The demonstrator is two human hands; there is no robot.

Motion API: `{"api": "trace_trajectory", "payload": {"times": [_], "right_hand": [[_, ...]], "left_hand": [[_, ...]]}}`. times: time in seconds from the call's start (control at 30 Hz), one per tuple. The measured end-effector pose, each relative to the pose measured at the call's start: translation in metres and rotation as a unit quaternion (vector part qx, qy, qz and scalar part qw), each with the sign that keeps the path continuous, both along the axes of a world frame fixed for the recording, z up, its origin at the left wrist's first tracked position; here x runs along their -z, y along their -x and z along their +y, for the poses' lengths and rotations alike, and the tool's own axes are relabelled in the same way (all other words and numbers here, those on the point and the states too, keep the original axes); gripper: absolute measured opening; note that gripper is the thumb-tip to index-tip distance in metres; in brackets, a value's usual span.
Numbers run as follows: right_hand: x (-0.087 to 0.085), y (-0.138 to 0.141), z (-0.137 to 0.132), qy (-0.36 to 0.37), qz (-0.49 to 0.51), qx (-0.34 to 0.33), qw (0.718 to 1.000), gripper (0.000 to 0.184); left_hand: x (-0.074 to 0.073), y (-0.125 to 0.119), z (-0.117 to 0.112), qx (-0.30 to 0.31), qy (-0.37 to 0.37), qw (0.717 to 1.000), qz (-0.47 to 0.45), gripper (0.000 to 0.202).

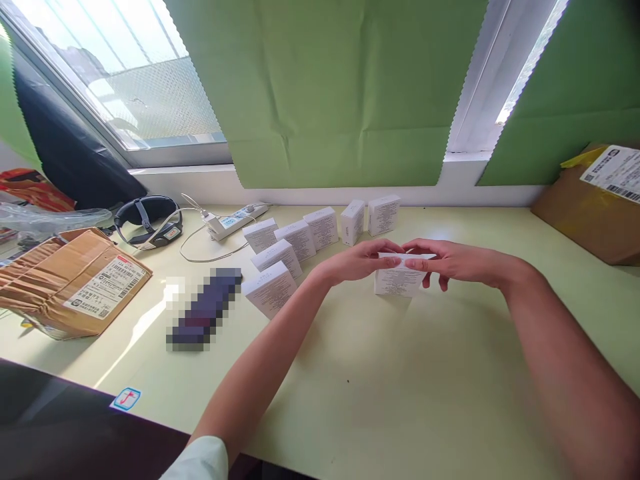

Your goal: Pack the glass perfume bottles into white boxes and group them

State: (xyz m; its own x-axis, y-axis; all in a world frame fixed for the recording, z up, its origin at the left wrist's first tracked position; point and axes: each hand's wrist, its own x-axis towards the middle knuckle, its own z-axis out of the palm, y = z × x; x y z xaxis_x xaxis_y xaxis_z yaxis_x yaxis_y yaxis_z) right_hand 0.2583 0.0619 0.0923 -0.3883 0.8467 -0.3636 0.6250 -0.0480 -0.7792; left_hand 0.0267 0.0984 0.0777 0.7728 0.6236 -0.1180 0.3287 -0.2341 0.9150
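Note:
A small white box (399, 283) with printed text stands upright on the pale table, its lower edge at or close to the surface. My left hand (361, 261) grips its top from the left, thumb on the near face and fingers behind. From the right, my right hand (445, 260) pinches the same top edge, its thumb nearly meeting the left one. Beyond my hands stand two similar boxes, a narrow-side-on white box (353, 222) and a wider white box (384, 215). More of them form a curved row to the left, the nearest white box (270, 290) partly behind my left forearm.
A pixelated dark object (207, 310) lies left of the boxes. Behind it are a power strip (240, 220) with a white cable and a black head strap (150, 220). A crumpled brown package (75, 280) sits at far left, a cardboard box (595, 207) at far right.

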Motion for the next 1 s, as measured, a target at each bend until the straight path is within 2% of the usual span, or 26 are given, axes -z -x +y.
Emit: {"api": "trace_trajectory", "payload": {"times": [0.37,0.6,0.77,1.0], "right_hand": [[0.0012,-0.001,0.0024,0.05,0.024,-0.009,0.998,0.06],[0.001,-0.0009,0.0015,0.053,0.027,-0.018,0.998,0.059],[-0.0009,-0.0047,-0.0008,0.038,0.014,-0.016,0.999,0.059],[-0.0046,-0.0077,-0.0029,0.037,0.011,-0.025,0.999,0.062]], "left_hand": [[-0.0039,-0.0004,-0.0023,-0.001,0.016,0.999,0.051,0.043],[0.0018,-0.0011,-0.0006,-0.007,0.013,0.999,0.036,0.045],[-0.001,-0.0013,-0.0011,-0.016,-0.013,1.0,0.014,0.042],[-0.0006,0.0004,-0.0013,-0.004,0.034,0.999,-0.003,0.051]]}}
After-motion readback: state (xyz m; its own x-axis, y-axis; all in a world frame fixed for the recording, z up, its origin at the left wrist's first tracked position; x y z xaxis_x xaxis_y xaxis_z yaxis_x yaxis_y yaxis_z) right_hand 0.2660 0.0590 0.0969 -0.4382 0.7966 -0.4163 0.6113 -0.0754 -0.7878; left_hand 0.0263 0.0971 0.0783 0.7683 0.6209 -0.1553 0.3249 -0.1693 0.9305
